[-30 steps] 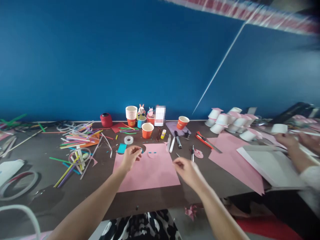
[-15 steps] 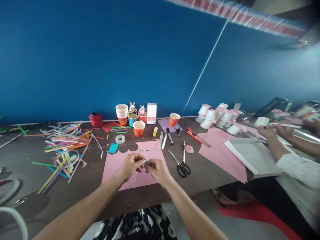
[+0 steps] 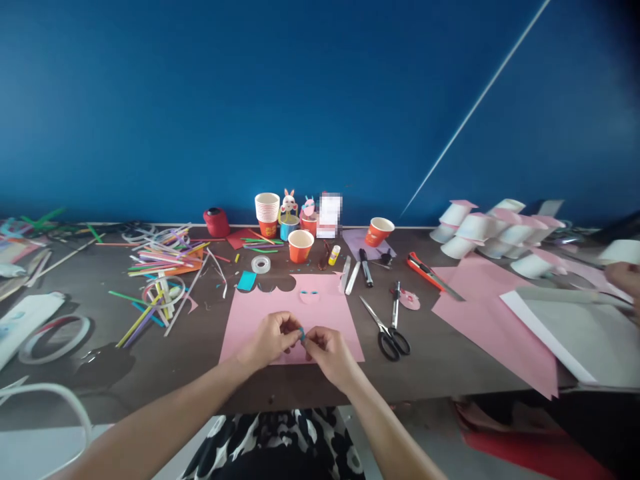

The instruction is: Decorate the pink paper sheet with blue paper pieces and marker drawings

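Over a pink paper sheet [image 3: 240, 340] with scalloped cuts in its far left edge, my two hands meet at the fingertips. Between them is a small blue paper piece [image 3: 302, 333]. My left hand [image 3: 273, 337] pinches it from one side, and my right hand [image 3: 325, 348] from the other. Just beyond my fingers, a pink cutout with blue marks [image 3: 309, 297] lies on the sheet. A blue paper square [image 3: 247, 281] rests at the sheet's far left corner. Black-handled scissors [image 3: 387, 333] lie open to the right of the sheet.
Paper cups [image 3: 301, 247], a tape roll [image 3: 261, 265] and a glue stick [image 3: 335, 255] stand or lie behind the sheet. Coloured strips [image 3: 160, 267] pile up at left. At right are a box cutter [image 3: 433, 275], white cups [image 3: 473, 230] and a co-worker's hand [image 3: 625, 279].
The view has turned, so the table things sit further right in it, apart from slight shifts of my hands. Both hands keep the blue piece pinched between them.
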A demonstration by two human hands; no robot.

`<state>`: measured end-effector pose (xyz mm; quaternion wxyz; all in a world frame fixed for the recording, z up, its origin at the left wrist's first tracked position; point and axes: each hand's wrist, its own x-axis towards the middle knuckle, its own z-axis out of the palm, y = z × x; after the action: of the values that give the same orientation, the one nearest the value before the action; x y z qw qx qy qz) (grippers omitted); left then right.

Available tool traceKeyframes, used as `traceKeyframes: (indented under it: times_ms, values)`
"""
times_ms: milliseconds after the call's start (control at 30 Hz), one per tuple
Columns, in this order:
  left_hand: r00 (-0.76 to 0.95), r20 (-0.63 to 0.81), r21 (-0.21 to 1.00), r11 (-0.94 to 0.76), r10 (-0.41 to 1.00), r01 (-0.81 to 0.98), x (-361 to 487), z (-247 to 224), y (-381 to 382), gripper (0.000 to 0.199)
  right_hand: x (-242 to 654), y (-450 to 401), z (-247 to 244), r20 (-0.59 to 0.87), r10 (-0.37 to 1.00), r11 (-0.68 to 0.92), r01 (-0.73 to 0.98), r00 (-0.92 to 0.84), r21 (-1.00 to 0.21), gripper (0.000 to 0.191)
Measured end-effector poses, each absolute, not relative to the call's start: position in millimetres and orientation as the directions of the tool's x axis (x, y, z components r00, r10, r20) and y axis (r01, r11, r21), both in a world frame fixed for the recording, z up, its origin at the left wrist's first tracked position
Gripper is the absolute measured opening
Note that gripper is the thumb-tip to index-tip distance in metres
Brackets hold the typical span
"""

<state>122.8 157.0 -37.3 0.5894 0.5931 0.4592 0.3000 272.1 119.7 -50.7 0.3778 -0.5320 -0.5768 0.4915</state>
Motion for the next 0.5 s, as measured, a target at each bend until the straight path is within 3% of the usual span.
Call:
traceKeyframes:
  times_ms: [100,200,333,500]
  values:
    - [0.379,-0.159,0.963,0.06,0.912,0.262,113.7,-36.7,159.8,0.024,266.2,127.0,-54.3,-0.069,0.983,-0.019,0.278,-0.171,-0.96,0.022]
    - [0.346,-0.033,0.908,-0.117,0.938,0.403,98.9,-36.2,162.2,0.025,263.0,138.7,-53.0,-0.059,0.984,0.003,0.352,-0.165,-0.936,0.021]
    - [0.446,0.159,0.635,-0.437,0.881,0.636,77.7,-35.4,160.6,0.021,260.2,161.8,-44.5,-0.037,0.987,0.044,0.491,-0.154,-0.87,0.025]
    - [0.583,0.102,0.272,-0.586,0.806,0.763,68.1,-31.8,158.0,0.026,250.8,191.1,-45.0,-0.131,0.975,0.023,0.667,-0.18,-0.744,0.03]
